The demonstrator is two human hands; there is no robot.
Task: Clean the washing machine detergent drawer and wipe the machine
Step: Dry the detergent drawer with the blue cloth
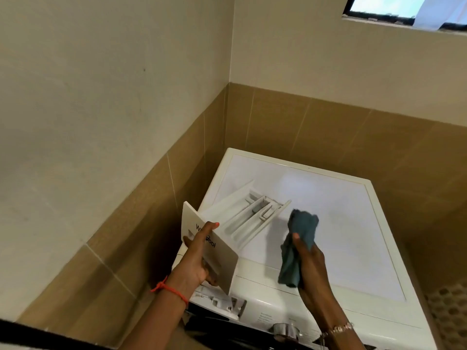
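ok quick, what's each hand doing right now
Left hand: grips the detergent drawer by its front panel.
Right hand: holds the teal cloth, bunched.

Drawer front [225, 260] — "W…pool" brand, middle hidden; control panel [265, 315] print illegible.

Both bare forearms rose from the bottom edge of the view. The left hand [199, 253] gripped the front panel of the drawer [242, 218], with one finger stretched straight across the panel's face and the other fingers curled under its lower edge. A red string [169, 290] circled that wrist. The right hand [307, 258] was held up beside it, apart from it, thumb and fingers closed round a bunched cloth [302, 223]. A bracelet [338, 328] sat on the right wrist.
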